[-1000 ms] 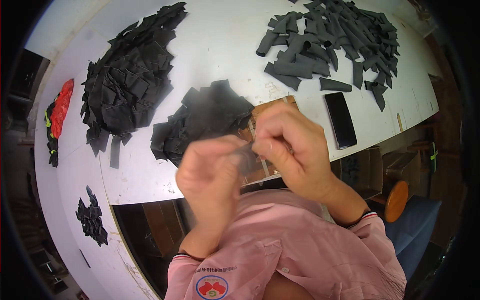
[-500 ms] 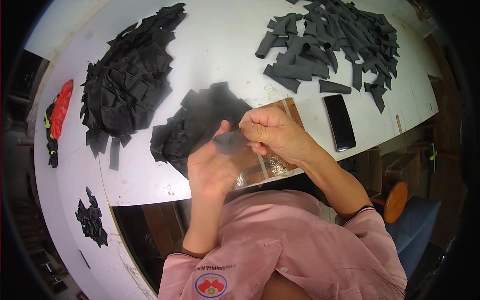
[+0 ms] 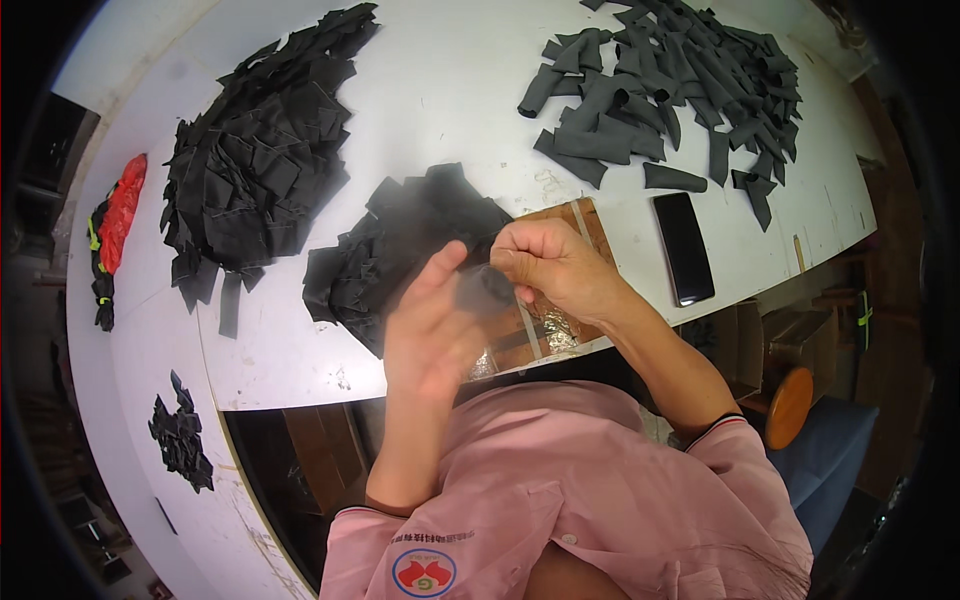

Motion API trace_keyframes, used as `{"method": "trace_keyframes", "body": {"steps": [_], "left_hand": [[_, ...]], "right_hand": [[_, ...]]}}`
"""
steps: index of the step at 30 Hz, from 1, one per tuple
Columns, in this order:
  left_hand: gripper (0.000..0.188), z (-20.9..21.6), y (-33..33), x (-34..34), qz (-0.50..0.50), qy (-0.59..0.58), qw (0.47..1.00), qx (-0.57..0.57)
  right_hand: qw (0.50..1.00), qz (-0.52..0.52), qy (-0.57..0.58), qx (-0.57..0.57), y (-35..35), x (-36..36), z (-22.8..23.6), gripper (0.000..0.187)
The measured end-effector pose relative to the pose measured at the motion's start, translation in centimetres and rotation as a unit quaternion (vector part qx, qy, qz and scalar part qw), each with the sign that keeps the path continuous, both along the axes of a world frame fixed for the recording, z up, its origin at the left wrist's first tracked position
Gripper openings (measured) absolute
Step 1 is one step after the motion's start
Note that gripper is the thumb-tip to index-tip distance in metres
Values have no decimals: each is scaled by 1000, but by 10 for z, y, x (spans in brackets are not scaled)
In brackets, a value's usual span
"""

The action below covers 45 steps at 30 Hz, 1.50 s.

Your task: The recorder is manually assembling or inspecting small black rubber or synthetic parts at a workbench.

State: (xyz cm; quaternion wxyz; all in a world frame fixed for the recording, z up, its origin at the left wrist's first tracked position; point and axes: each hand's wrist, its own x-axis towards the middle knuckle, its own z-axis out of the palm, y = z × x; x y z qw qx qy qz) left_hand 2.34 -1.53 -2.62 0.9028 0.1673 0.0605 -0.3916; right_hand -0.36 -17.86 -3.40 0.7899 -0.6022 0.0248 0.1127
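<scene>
My right hand [image 3: 555, 265] is closed in a pinch on one edge of a small dark grey fabric piece [image 3: 487, 290], which is blurred and looks curled. Beside it, on the left, my left hand [image 3: 437, 335] is held up with a finger stretched out and apart from the rest. Motion smears its other fingers, and whether they touch the fabric cannot be made out. Just beyond both hands lies a heap of black fabric pieces [image 3: 400, 225]. Beneath the right hand is a brown board with clear tape [image 3: 580, 225] at the table edge.
A larger black fabric pile [image 3: 255, 170] spreads at the far left; grey rolled, tube-like pieces [image 3: 610, 120] cover the far right. A black phone [image 3: 683, 250] lies right of the board. Farther left are a red and black bundle [image 3: 120, 225] and a small black heap [image 3: 182, 440].
My left hand has turned, its open palm giving way to a raised finger. The right hand has shifted slightly right, still pinching the fabric piece, which has moved right too.
</scene>
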Motion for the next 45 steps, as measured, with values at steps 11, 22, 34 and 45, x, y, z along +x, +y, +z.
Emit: {"method": "trace_keyframes", "body": {"steps": [11, 22, 34, 45], "left_hand": [[33, -17, -8, -19, 64, -221, 931, 282], [18, 18, -18, -10, 247, -479, 800, 263], [31, 2, -20, -3, 135, -460, 854, 204], [9, 20, -28, 1, 45, -444, 833, 325]], "right_hand": [[993, -7, 19, 120, -1, -6, -25, 19], [836, -154, -377, -367, -3, -10, 22, 28], [756, -65, -354, -547, 0, -17, 2, 21], [851, -94, -315, -409, 5, -19, -22, 31]]}}
